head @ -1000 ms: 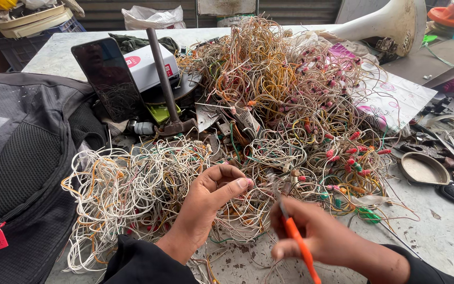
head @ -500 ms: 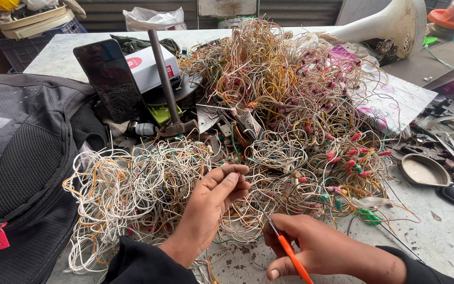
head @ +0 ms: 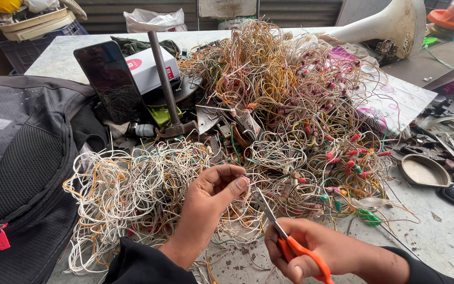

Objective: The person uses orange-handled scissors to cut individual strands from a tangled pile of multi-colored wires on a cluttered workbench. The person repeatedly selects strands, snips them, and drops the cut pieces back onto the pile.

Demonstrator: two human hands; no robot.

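Observation:
My left hand (head: 211,202) pinches a thin wire between thumb and fingertips, just above a heap of pale tangled wires (head: 132,194). My right hand (head: 321,252) grips orange-handled scissors (head: 285,236), whose blades point up toward the left fingertips and nearly touch the pinched wire. A large mound of orange, pink and white wires with red and green connectors (head: 295,105) rises behind both hands.
A black backpack (head: 22,173) fills the left side. A phone (head: 111,81) leans beside a white box (head: 151,68), with a hammer (head: 169,94) standing next to them. A small metal dish (head: 424,171) and loose metal parts lie at the right. A white horn (head: 390,23) sits far right.
My left hand has closed its fingers on a wire and lifted slightly. My right hand has swung the scissors up so the blades reach toward the left fingertips.

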